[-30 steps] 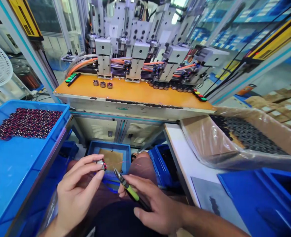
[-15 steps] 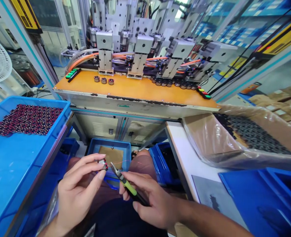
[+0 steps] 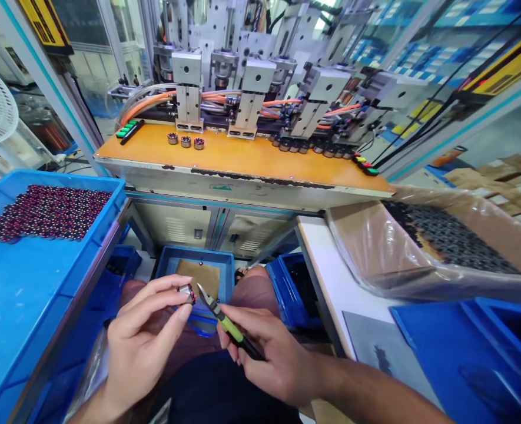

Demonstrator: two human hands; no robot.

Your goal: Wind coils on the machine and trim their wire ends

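Observation:
Between the thumb and fingers of my left hand (image 3: 148,333) is a small round motor stator (image 3: 186,291), with a silvery side and a red-and-black face turned to the right. My right hand (image 3: 273,347) grips a pair of cutting pliers (image 3: 229,325) with green and black handles. Their pointed jaws reach up and left, close beside the stator's red face with a small gap. Whether the jaw tips are parted is hard to make out. Below both hands lies a blue tray (image 3: 229,265) with a piece of cardboard in it.
A blue bin (image 3: 26,282) on the left holds many similar stators. Ahead, a machine's orange worktop (image 3: 238,158) carries three stators (image 3: 185,142) and a row of dark round parts (image 3: 293,145). On the right stand a plastic-lined carton (image 3: 361,247) of dark parts and blue bins (image 3: 454,335).
The thin copper-coloured wire stretching right from the stator past the pliers no longer shows. Both hands have shifted slightly; my right fingers sit closer around the handles.

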